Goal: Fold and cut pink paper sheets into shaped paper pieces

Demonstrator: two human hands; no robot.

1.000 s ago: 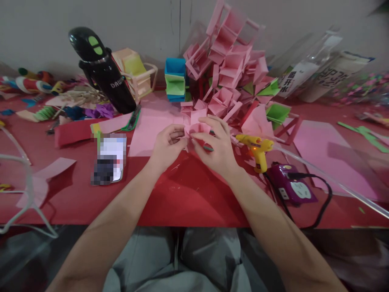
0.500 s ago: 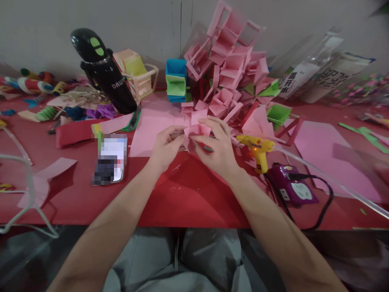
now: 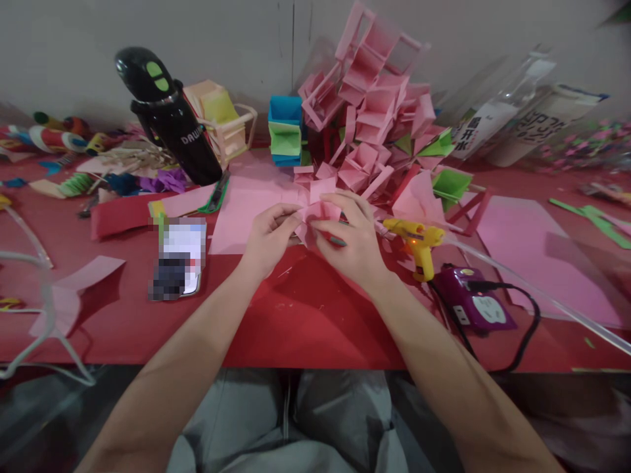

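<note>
Between my two hands is a small folded piece of pink paper [image 3: 323,211] with a flap standing up at its back. My left hand [image 3: 270,238] pinches its left edge between thumb and fingers. My right hand [image 3: 352,238] curls round the right side, thumb and fingers closed on the paper. Something slim and dark green shows between the right fingers; I cannot make out what it is. Under and behind the hands lies a flat pink paper sheet [image 3: 236,217]. Past the fingertips rises a pile of folded pink paper chairs [image 3: 377,108].
Right of my hand stands a yellow glue gun [image 3: 419,243], near a purple power socket [image 3: 476,299] with a black cord. To the left are a blurred phone [image 3: 185,253], a green cutter [image 3: 217,192] and a black bottle [image 3: 172,118]. A clear bottle [image 3: 503,108] leans at back right.
The left edge of the folded pink paper has shifted slightly between my fingers. My hands stay in nearly the same place, and the things around them have not moved.
</note>
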